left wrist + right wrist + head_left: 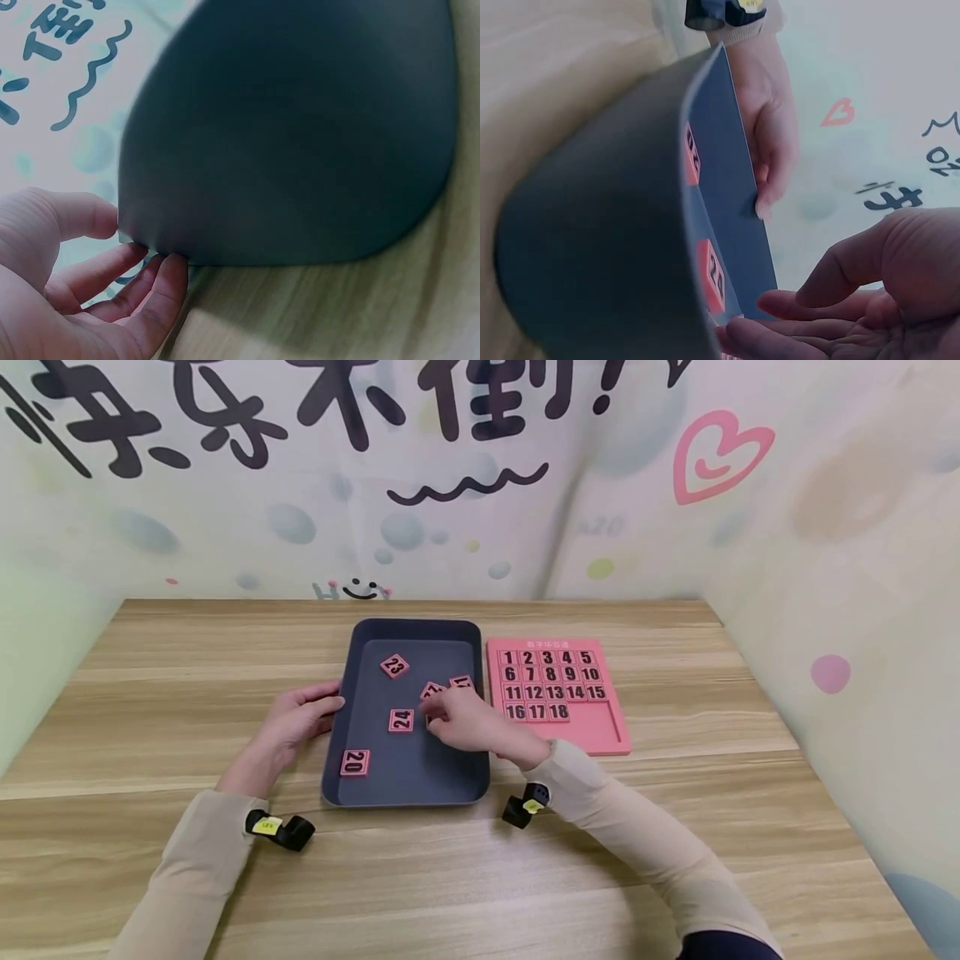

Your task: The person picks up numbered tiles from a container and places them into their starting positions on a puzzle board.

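Observation:
A dark blue-grey tray (408, 789) lies on the table with several pink number tiles in it. My left hand (300, 714) holds the tray's left side, thumb at the rim (120, 214) and fingertips against the outer wall. My right hand (468, 720) reaches over the tray's right wall, fingers extended and fingertips down among the tiles. It partly covers a tilted tile (431, 690) and another tile (461, 682) by the right wall. A tile under this hand is mostly hidden. Tile 24 (401, 720) lies just left of its fingertips.
Tile 23 (394, 666) lies toward the tray's far end, tile 20 (355, 762) at its near left corner. Right of the tray is a pink number board (555, 747) with tiles 1 to 18 in rows and a gap at its lower right. A printed wall covering (450, 543) stands behind.

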A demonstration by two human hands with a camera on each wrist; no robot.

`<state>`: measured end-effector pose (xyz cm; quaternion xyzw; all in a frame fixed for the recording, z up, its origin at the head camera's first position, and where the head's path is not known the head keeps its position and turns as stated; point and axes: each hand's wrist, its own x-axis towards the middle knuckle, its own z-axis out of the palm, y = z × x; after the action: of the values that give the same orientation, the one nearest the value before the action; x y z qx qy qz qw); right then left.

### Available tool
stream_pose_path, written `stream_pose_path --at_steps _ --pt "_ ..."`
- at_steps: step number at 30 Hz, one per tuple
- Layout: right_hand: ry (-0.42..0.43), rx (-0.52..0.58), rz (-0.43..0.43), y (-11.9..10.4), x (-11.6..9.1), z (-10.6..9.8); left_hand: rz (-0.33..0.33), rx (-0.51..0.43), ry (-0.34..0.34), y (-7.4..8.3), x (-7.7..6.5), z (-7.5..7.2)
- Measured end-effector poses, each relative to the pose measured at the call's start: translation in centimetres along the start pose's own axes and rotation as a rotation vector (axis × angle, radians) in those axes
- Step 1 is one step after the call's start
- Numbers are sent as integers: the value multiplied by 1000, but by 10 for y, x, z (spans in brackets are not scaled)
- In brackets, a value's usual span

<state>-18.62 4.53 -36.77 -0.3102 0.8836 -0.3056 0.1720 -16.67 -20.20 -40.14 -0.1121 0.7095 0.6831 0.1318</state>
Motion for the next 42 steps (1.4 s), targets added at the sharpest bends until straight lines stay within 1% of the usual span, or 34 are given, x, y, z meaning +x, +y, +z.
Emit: stream_pose_path --at_steps 3,5,9,11,13,16,21,26,31,36,42 --pt "-19 21 -14 -2 2 3 -2 -2 1 0 0 0" --pt "-15 41 -25 -2 3 5 -1 -1 2 0 0 0" --pt "60 109 -76 6 4 6 -2 -8 1 0 0 -1" --pt "104 150 -89 10 5 7 -2 -8 0 0 0 -1" --pt "130 174 -88 14 6 8 -2 -8 -1 0 0 -1" --pt "142 122 -69 18 7 11 1 -8 1 -1 0 -2" --pt "140 -46 -64 21 10 16 6 -8 -1 -2 1 -2" --pt "141 -117 -45 21 12 18 2 3 -2 -2 1 -1" --pt "139 -178 4 20 14 19 -1 4 3 -3 2 -1" --pt "121 -192 54 19 16 19 1 -4 6 -3 2 -1" --pt "136 -201 25 20 16 19 10 -7 9 -3 1 -2"
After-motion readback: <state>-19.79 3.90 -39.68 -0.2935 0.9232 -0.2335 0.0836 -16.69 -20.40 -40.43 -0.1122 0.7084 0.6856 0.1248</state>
